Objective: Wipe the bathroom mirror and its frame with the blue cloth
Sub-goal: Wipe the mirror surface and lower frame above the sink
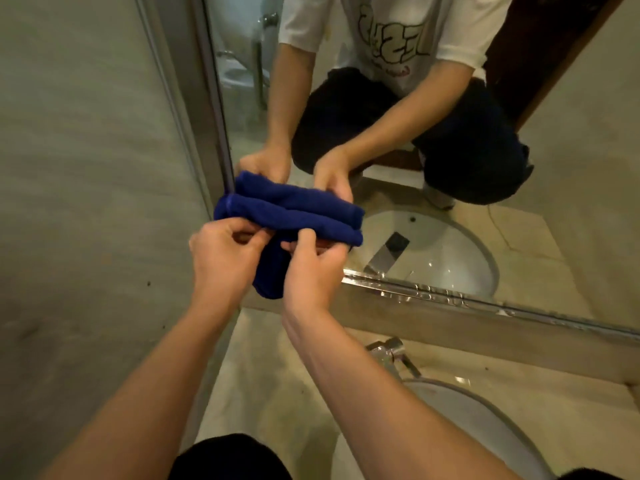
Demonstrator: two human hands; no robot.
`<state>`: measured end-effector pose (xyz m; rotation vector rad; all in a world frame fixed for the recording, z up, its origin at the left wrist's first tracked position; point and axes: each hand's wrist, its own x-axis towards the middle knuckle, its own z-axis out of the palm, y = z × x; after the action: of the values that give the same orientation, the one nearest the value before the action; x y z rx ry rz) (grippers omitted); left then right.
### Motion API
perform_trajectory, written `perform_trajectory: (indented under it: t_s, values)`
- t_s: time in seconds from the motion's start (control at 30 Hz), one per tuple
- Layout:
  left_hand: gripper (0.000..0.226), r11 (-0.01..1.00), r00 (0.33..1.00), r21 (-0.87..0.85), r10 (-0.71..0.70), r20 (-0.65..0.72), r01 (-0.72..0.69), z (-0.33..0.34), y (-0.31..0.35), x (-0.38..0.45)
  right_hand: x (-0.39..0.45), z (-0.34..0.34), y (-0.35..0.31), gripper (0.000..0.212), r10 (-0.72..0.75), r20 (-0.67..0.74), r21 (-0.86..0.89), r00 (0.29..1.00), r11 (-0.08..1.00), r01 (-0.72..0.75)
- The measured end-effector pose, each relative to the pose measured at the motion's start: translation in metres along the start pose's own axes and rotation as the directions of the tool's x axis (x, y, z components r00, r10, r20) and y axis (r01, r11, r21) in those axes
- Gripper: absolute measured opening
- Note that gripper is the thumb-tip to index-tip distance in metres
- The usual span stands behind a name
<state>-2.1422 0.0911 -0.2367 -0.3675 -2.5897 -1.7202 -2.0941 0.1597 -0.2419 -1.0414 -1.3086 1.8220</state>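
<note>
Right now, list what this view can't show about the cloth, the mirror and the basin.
- Blue cloth: its lower folds, hidden in the head view behind the left hand and right hand.
- Mirror: top and right side cut off by the picture's edges.
- Basin: mostly cut off at the bottom edge.

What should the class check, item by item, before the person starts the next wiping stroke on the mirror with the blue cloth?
1. Blue cloth folded into a pad: ok.
2. Left hand pinches the cloth: ok.
3. Right hand pinches the cloth: ok.
4. Cloth near the mirror at the lower left corner of the frame: ok.
5. Cloth pressed flat on the glass: cannot tell.
6. Cloth damp enough: cannot tell.
</note>
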Motion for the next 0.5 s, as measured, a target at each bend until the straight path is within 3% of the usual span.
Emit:
perform_trajectory:
  t_s: [0.1,0.23,0.33,0.5]
  values:
    - [0.007,1.000,1.000,-0.009,0.001,-0.031,-0.001,-0.004,-0.003,-0.001,0.000,0.007,0.003,0.028,0.016,0.004,-0.009,1.000,1.000,-0.016]
    - [0.009,0.995,0.994,-0.091,-0.059,-0.089,0.051,0.010,-0.002,-0.011,0.008,-0.013,0.003,0.026,-0.052,0.063,-0.147,0.997,0.987,0.061]
    - [0.003,0.982,0.989,-0.145,-0.135,-0.062,0.124,0.018,-0.004,-0.014,0.006,-0.017,0.002,0.033,-0.101,0.037,-0.208,0.994,0.972,0.106]
    - [0.013,0.958,0.973,-0.193,-0.226,-0.040,0.214,0.035,0.000,-0.023,0.012,-0.034,-0.004,0.021,-0.114,0.027,-0.229,0.993,0.966,0.117]
